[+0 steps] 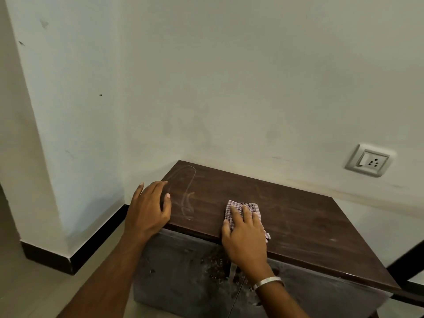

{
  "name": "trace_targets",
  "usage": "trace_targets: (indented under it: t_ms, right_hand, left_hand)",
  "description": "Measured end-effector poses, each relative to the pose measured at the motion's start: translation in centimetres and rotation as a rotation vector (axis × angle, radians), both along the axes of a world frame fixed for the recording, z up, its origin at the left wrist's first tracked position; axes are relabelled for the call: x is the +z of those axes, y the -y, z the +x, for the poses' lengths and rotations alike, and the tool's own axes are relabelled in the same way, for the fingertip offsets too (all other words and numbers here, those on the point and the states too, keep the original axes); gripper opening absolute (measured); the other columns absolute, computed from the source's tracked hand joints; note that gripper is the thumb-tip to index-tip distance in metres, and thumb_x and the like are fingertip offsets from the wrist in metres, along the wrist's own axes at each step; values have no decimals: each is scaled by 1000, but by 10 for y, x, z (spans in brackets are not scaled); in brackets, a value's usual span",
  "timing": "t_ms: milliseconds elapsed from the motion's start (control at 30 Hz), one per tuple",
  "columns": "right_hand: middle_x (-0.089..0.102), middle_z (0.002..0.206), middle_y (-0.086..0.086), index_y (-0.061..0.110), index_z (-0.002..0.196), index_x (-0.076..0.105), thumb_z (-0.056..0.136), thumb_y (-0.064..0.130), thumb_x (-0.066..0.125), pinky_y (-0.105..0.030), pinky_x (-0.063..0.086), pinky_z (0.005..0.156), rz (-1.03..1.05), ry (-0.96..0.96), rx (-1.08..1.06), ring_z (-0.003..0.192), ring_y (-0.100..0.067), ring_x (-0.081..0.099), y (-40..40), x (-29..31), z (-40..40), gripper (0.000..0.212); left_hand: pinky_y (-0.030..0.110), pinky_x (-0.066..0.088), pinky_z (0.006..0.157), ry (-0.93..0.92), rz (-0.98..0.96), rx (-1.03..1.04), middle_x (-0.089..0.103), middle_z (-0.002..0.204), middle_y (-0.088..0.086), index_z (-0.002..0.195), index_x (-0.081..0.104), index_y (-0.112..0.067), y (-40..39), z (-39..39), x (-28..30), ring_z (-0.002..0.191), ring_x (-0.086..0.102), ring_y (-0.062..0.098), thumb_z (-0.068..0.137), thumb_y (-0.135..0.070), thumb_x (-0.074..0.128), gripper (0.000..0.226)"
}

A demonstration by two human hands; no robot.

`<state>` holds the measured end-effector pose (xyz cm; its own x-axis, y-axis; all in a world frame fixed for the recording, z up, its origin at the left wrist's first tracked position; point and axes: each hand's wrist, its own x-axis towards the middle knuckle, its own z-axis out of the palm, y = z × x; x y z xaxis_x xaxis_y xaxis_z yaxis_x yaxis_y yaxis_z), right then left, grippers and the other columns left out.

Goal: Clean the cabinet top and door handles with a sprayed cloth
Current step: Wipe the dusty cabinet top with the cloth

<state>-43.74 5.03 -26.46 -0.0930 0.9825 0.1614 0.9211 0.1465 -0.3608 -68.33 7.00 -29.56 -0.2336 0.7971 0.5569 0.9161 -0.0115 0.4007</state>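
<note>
- Pink checked woven cloth [243, 211]: on dark brown wooden cabinet top [298, 226], near its front edge.
- Right hand [246, 235] flat, pressing cloth; left hand [148, 208] relaxed, empty.
- Cloth likely soft, limp, bunches; hold under flat palm.

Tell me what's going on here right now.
A person is wiping the dark brown wooden cabinet top. The right hand presses a pink checked cloth flat near the front edge, while the left hand rests open on the top's left corner. Pale streaks show between the hands.

Pink-and-white checked cloth [243, 208], dark brown wood-grain cabinet top [286, 216], white wall [229, 76].
</note>
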Motion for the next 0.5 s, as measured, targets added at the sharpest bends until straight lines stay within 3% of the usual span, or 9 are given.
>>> trace_targets:
  t_ms: [167,500]
  right_hand:
    - [11,163,-4,29,153,20,99,47,31,-44,6,123,-5,9,-27,150,-31,5,0,1,-25,58]
    - [20,161,-4,30,150,27,96,47,32,-44,9,122,44,-19,244,149,-27,11,-20,-10,-112,56]
  left_hand:
    - [37,25,116,16,30,12,61,129,2,128,55,-14,-2,-3,-2,120,56,18,91,-38,35,48]
    - [37,30,115,18,29,19,58,133,1,132,52,-16,-1,0,-3,123,52,16,89,-44,25,58]
